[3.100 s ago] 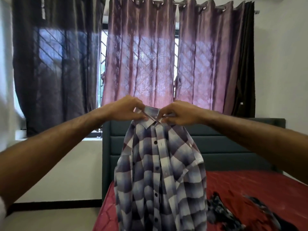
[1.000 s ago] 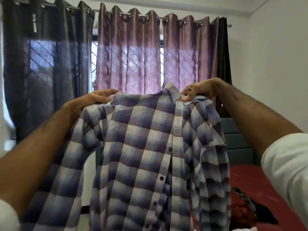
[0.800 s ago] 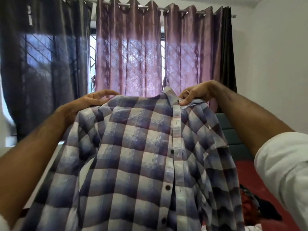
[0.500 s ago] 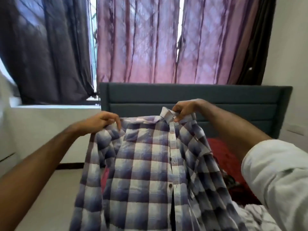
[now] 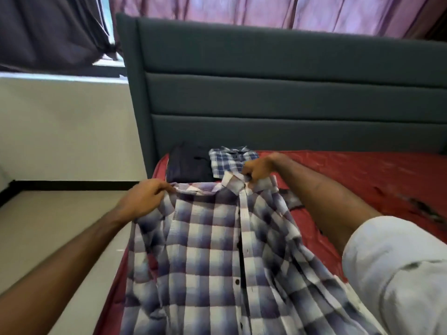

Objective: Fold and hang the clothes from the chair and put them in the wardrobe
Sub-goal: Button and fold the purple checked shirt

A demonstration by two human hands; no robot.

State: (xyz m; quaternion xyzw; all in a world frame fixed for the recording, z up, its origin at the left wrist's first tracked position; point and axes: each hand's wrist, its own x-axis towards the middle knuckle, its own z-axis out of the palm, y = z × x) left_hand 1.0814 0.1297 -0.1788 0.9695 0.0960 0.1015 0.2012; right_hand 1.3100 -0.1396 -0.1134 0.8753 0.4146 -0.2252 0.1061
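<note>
Both hands (image 5: 145, 197) (image 5: 260, 169) pinch the plaid shirt's (image 5: 217, 262) shoulders.

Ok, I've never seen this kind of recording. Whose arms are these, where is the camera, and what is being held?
The camera sits on a person's head, looking forward and down, so the arms are their own. The left hand grips the shoulder of a checked shirt; the right hand pinches its collar. The shirt hangs over a red mattress. By the grey headboard lie two folded garments: a dark one and a blue checked one.
</note>
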